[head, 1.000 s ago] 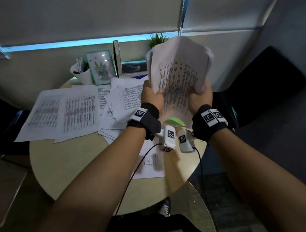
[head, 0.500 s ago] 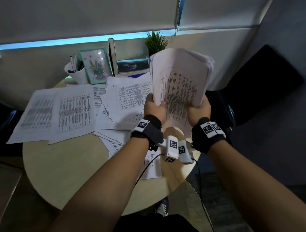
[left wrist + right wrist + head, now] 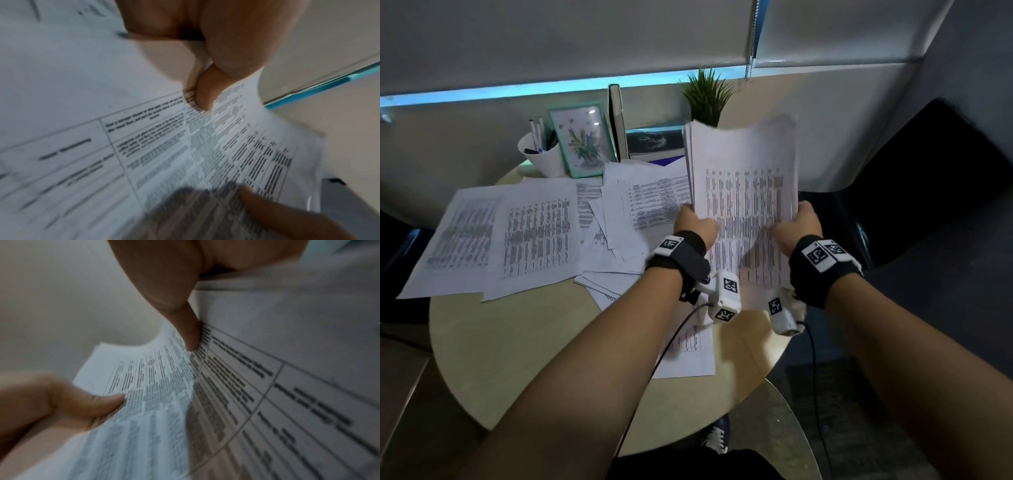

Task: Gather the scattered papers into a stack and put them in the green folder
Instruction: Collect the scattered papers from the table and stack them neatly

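Stack of papers, gripped upright at its side edges by left hand and right hand, now sits lower toward the table than a second ago, likely squaring edges; loose sheets remain; green folder not visible.

Matt paper stack, wood-look table
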Available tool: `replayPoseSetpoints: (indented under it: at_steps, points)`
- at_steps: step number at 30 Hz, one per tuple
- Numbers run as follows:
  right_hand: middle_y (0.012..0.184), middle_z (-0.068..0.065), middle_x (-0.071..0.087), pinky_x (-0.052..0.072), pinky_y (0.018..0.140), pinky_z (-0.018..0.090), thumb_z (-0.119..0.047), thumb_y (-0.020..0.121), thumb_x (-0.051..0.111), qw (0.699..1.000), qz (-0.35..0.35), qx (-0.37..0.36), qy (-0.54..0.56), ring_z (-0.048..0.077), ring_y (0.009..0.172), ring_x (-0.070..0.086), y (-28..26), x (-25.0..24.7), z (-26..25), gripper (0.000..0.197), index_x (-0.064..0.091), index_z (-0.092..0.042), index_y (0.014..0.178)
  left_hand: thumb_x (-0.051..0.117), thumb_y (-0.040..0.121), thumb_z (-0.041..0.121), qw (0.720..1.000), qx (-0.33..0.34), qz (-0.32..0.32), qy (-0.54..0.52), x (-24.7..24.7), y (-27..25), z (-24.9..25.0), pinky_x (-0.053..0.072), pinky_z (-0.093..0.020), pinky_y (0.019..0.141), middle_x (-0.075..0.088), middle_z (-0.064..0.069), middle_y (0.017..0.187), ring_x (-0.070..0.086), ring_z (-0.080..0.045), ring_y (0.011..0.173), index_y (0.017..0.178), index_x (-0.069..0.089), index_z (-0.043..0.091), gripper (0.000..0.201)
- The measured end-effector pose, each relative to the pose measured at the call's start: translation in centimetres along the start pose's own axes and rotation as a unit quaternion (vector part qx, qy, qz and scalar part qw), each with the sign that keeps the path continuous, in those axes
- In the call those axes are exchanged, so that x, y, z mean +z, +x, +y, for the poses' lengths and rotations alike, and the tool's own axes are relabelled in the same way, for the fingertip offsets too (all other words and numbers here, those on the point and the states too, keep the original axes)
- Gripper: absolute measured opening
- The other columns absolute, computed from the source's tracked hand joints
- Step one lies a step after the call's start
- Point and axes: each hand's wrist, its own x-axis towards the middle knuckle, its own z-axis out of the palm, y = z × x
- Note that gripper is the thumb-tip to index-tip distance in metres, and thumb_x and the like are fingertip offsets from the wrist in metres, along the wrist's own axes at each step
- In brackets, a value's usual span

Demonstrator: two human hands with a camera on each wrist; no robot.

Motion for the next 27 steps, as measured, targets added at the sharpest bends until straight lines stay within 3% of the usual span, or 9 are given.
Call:
replayPoseSetpoints:
  at_steps: [2,6,11,14,20,23,27]
  points:
    - [0.105,0.008,0.06,0.054,0.083,0.042,-0.017,0.08,0.073,0.998,-0.016,0.034,-0.052,0.029,0.093,0.062,0.0,-0.4,1.0,0.045,0.045,-0.012,0.115,0.064,0.085,0.008,0.999,-0.033,-0.02,0.02,0.2,0.5,-1.8,0.042,-0.026,0.089,0.056,-0.005,0.117,0.054,-0.021,0.102,0.128,0.042,0.008,0.048]
    - [0.097,0.007,0.055,0.05,0.075,0.035,-0.017,0.08,0.074,0.991,-0.054,0.072,-0.103,0.026,0.082,0.057,-0.9,-0.2,3.8,0.049,0.041,-0.011,0.116,0.073,0.078,0.013,0.995,-0.079,-0.031,0.054,1.2,0.2,-6.0,0.047,-0.041,0.101,0.059,-0.008,0.126,0.058,-0.027,0.114,0.129,0.046,0.01,0.058]
    - [0.095,0.008,0.055,0.046,0.068,0.03,-0.013,0.083,0.07,0.978,-0.083,0.112,-0.153,0.026,0.078,0.054,-2.2,0.9,7.3,0.051,0.038,-0.009,0.122,0.075,0.069,0.028,0.982,-0.113,-0.064,0.135,1.8,-0.2,-10.4,0.049,-0.04,0.096,0.062,-0.003,0.122,0.061,-0.027,0.104,0.135,0.04,0.022,0.075]
    - [0.093,0.008,0.056,0.046,0.065,0.031,-0.008,0.085,0.062,0.972,-0.086,0.121,-0.182,0.024,0.071,0.052,-2.7,1.6,9.0,0.043,0.038,-0.011,0.121,0.076,0.066,0.031,0.974,-0.127,-0.07,0.175,2.0,-0.3,-12.0,0.052,-0.04,0.091,0.063,-0.005,0.115,0.062,-0.028,0.098,0.139,0.037,0.021,0.084]
    - [0.095,0.013,0.055,0.044,0.067,0.033,-0.007,0.09,0.049,0.967,-0.072,0.111,-0.219,0.03,0.077,0.052,-2.9,2.2,10.6,0.03,0.041,-0.008,0.119,0.06,0.072,0.023,0.954,-0.137,-0.097,0.248,0.8,-1.6,-12.1,0.054,-0.038,0.082,0.062,-0.004,0.09,0.061,-0.024,0.08,0.111,0.051,0.011,0.042]
    - [0.101,0.016,0.057,0.046,0.07,0.035,-0.009,0.09,0.05,0.969,-0.065,0.102,-0.217,0.033,0.082,0.055,-2.7,2.1,11.1,0.027,0.042,-0.008,0.116,0.062,0.069,0.023,0.947,-0.117,-0.108,0.278,0.4,-1.2,-12.7,0.056,-0.038,0.082,0.066,-0.004,0.095,0.064,-0.024,0.084,0.104,0.059,0.014,0.036]
    - [0.108,0.022,0.058,0.05,0.071,0.039,-0.009,0.089,0.05,0.962,-0.065,0.107,-0.245,0.037,0.086,0.058,-2.4,2.2,11.1,0.031,0.04,-0.007,0.119,0.068,0.066,0.025,0.938,-0.094,-0.113,0.314,0.1,-0.8,-12.9,0.058,-0.035,0.075,0.069,-0.003,0.089,0.066,-0.019,0.077,0.091,0.063,0.014,0.028]
